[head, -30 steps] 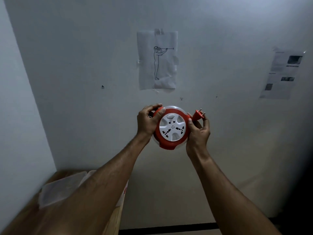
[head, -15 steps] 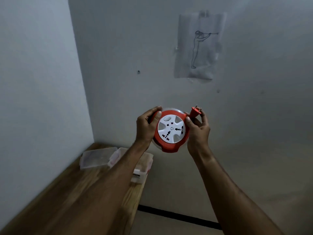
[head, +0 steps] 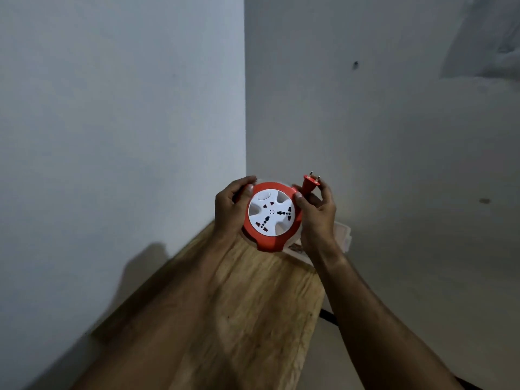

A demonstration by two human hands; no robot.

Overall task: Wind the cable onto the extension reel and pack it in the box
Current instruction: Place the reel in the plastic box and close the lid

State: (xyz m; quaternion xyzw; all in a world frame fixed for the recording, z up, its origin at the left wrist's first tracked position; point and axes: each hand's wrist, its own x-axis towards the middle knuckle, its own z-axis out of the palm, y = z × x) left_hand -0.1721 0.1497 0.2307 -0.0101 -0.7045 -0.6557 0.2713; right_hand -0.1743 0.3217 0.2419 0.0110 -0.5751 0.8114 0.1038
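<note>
I hold a round orange extension reel (head: 270, 215) with a white socket face in front of me, above the far end of a wooden table (head: 253, 299). My left hand (head: 229, 206) grips its left rim with curled fingers. My right hand (head: 316, 212) grips the right rim with the thumb, and its fingers curl round the base of the orange two-pin plug (head: 311, 182), which points up. No loose cable shows. A clear plastic box (head: 342, 233) sits on the table behind my right hand, mostly hidden.
The table stands in a room corner, with grey walls close on the left and behind. Its right edge drops to the floor, where a dark strip (head: 327, 315) runs. A paper sheet (head: 486, 43) is taped high on the back wall.
The view has swung left and down, bringing the corner and the table under my hands. The reel has lowered toward the table. Both hands keep the same grip.
</note>
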